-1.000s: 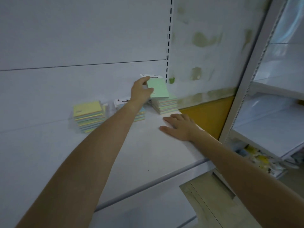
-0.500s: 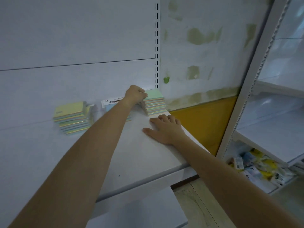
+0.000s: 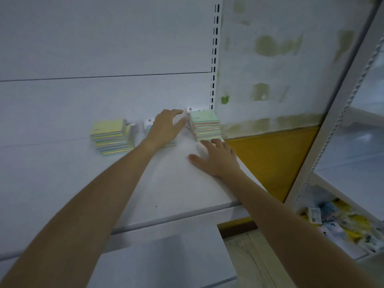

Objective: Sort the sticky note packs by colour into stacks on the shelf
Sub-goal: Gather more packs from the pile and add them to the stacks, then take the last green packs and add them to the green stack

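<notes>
Covering middle stack (image 3: 149,127), left hand (image 3: 164,127), clutter (image 3: 342,223) nearby

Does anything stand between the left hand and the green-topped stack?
Nothing visible does. The left hand has its fingertips right beside the green-topped stack; the middle stack lies under the hand, not between them.

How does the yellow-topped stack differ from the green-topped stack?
The yellow-topped stack has a yellow pack on top, the green-topped stack a mint one. The yellow-topped stack is staggered; the green-topped stack is squarer. No hand is near the yellow-topped stack; the left hand lies beside the green-topped stack. Both stand on the white shelf.
</notes>
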The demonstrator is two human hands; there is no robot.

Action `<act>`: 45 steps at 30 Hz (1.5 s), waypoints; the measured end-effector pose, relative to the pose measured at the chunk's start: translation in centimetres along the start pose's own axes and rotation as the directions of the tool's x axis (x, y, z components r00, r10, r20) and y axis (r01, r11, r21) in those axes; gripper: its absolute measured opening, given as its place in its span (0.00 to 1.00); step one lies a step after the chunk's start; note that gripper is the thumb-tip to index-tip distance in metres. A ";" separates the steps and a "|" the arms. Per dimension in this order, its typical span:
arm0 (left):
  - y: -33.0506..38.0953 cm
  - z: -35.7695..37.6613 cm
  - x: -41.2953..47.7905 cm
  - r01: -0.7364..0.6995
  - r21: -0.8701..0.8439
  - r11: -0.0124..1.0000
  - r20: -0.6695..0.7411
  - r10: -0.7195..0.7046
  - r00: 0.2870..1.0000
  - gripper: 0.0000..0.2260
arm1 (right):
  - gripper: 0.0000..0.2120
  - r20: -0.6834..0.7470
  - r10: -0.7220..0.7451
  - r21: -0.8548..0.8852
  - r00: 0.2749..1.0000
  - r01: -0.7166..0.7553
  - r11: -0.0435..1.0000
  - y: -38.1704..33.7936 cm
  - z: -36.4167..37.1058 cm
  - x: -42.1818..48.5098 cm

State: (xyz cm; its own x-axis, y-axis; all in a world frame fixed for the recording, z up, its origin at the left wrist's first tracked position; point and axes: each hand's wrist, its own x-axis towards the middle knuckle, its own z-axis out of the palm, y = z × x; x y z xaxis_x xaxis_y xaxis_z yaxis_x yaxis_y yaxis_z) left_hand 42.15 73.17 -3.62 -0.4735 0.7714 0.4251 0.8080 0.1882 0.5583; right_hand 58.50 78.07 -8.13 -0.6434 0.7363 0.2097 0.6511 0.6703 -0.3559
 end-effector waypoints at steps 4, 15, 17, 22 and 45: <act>-3.3 -3.8 -4.4 -0.107 0.292 0.950 0.071 0.090 0.993 0.20 | 0.31 -0.088 -0.086 0.002 0.992 0.086 0.996 -0.6 -0.5 -0.7; -13.0 -21.3 -17.5 -0.103 0.632 0.768 0.084 0.064 0.994 0.32 | 0.26 -0.049 -0.546 -0.070 0.837 0.542 0.837 -21.0 2.4 -3.3; -15.4 -25.1 -20.8 -0.061 0.660 0.749 0.062 0.027 0.998 0.33 | 0.26 -0.013 -0.574 -0.048 0.819 0.573 0.818 -26.1 4.3 -4.5; -22.7 -34.1 -28.5 0.114 0.701 0.704 -0.062 -0.099 0.993 0.26 | 0.26 0.097 -0.639 -0.003 0.763 0.642 0.767 -37.3 9.2 -7.9; -48.7 -57.2 -38.5 0.674 0.520 0.525 -0.225 -0.676 0.701 0.16 | 0.28 0.483 -0.527 0.163 0.699 0.520 0.839 -73.9 25.0 -4.7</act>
State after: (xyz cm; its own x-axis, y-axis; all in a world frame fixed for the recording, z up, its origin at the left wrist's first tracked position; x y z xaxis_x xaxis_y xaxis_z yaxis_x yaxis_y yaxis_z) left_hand 0.98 -0.48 -6.41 -0.9575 0.2767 0.0812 0.2878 0.9345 0.2094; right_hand 3.32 22.73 -5.57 -0.9875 0.1171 -0.1058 0.1464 0.9298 -0.3376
